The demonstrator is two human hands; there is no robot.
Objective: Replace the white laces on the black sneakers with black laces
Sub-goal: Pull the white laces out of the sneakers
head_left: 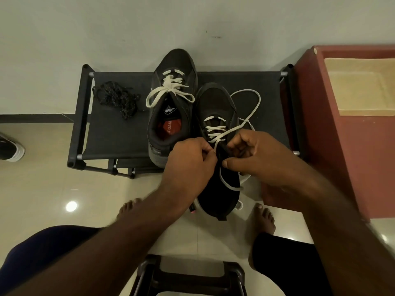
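A home is indicated: black sneakers (179, 60) are seen on a low fabric shoe rack (115, 133) set against a plain wall (106, 28), and 2 bare feet (264, 218) are planted on glossy floor tiles (42, 189).

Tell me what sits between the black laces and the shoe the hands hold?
The other black sneaker, laced in white; the head view shows it.

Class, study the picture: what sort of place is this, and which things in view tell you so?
Probably a home, perhaps a hallway corner: a low black shoe rack holding a black sneaker stands against a plain wall on a glossy tiled floor, and the person's foot is bare.
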